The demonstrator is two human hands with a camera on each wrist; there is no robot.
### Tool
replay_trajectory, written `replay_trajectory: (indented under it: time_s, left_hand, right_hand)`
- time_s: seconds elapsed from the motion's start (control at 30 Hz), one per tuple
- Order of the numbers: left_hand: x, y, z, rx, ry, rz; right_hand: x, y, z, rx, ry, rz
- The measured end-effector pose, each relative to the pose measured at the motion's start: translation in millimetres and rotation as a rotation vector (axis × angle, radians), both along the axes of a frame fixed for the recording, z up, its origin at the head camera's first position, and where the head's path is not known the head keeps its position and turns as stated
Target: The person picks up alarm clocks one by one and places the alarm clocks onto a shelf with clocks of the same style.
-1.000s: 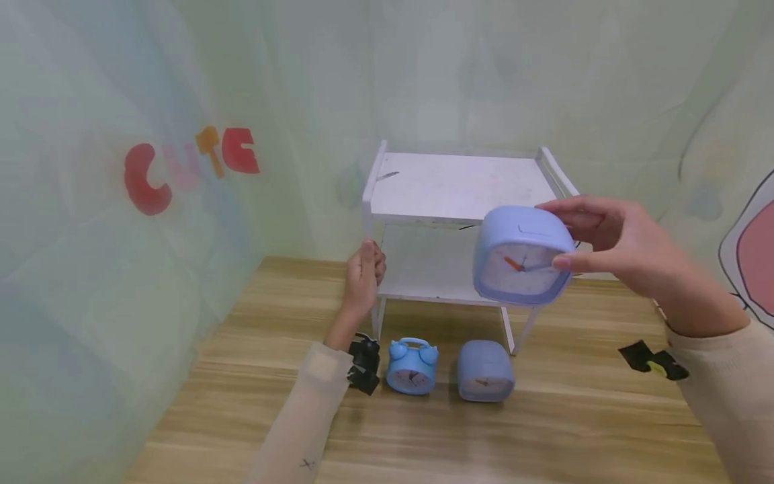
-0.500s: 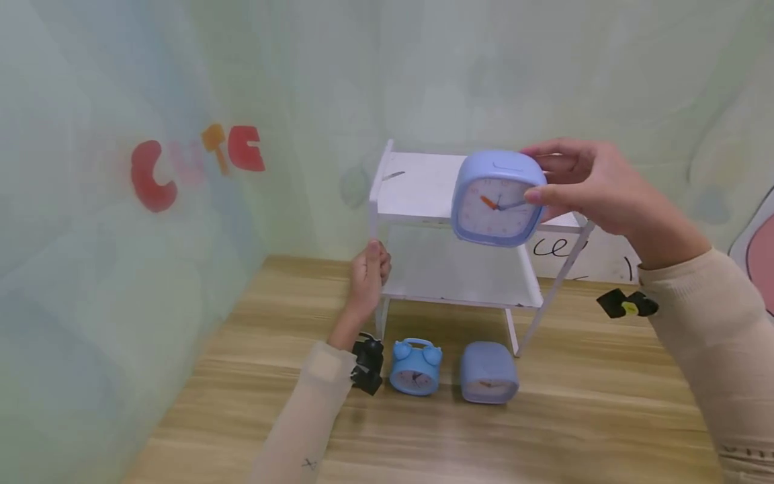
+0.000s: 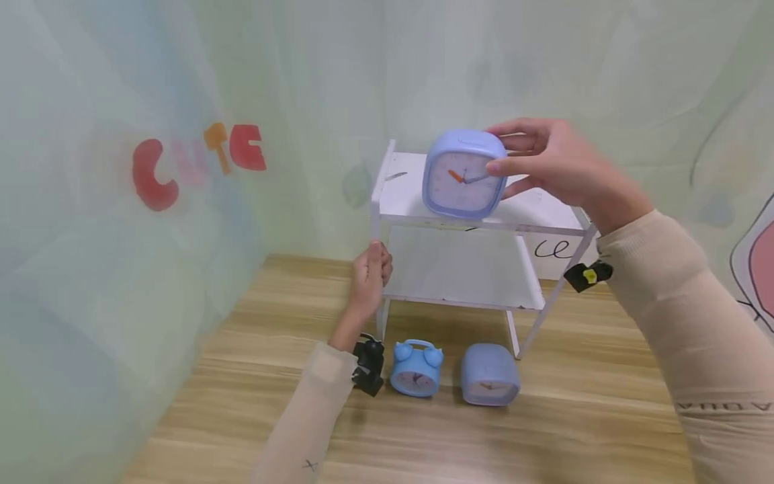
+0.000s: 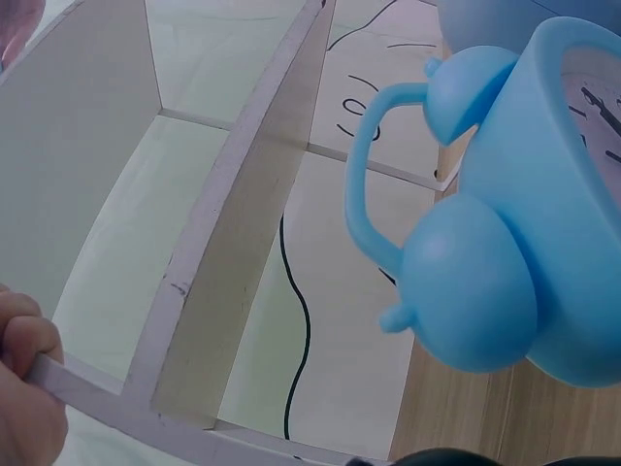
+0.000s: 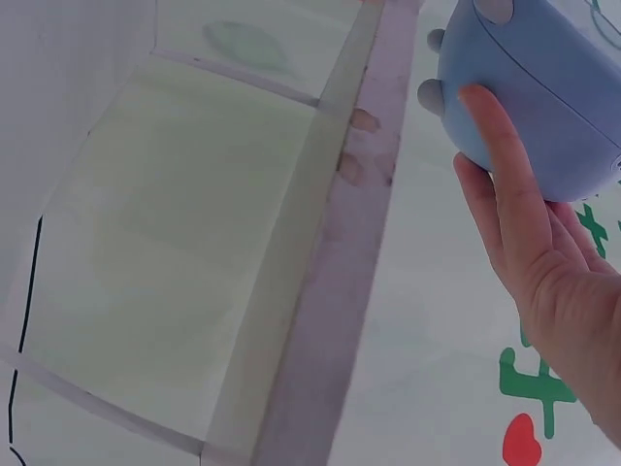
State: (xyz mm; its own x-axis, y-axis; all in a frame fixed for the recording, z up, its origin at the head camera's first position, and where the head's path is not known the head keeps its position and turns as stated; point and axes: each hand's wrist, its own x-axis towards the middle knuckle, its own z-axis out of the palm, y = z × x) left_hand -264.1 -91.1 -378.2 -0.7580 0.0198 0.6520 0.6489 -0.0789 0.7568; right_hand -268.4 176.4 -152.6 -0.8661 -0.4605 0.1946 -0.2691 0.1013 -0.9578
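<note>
My right hand (image 3: 544, 158) grips a periwinkle-blue rounded-square alarm clock (image 3: 464, 181) by its right side, thumb on the face and fingers behind. In the head view the clock overlaps the top shelf of a small white two-tier rack (image 3: 459, 302), near its left half. The right wrist view shows the same clock (image 5: 543, 107) from behind, with fingers along its back. My left hand (image 3: 370, 269) is curled round the rack's left front post; in the left wrist view part of that hand (image 4: 27, 379) shows on the white bar.
On the wooden floor (image 3: 435, 444) before the rack stand a light-blue twin-bell alarm clock (image 3: 416, 368) and a second rounded blue clock (image 3: 490, 375). Pale green printed curtains (image 3: 314, 134) hang behind and left. Black wrist cameras sit at both sleeves.
My right hand has carried the rounded clock up and leftward, from the shelf's front right to over its left half. My left hand keeps its hold on the post.
</note>
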Motion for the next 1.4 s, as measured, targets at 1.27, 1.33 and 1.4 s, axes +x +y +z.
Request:
replay_trajectory:
  time_s: [1.27, 1.33, 1.4]
  left_hand:
    - [-3.7, 9.1, -6.4, 0.006, 0.064, -0.016]
    - [-4.7, 8.8, -7.3, 0.007, 0.066, -0.015]
    - [-5.8, 8.4, -8.3, 0.01, 0.067, -0.014]
  right_hand:
    - [-33.6, -24.9, -3.6, 0.106, -0.095, 0.061]
    - [-34.4, -25.3, -4.7, 0.096, -0.103, 0.061]
    - [-34.6, -26.0, -5.9, 0.089, -0.107, 0.062]
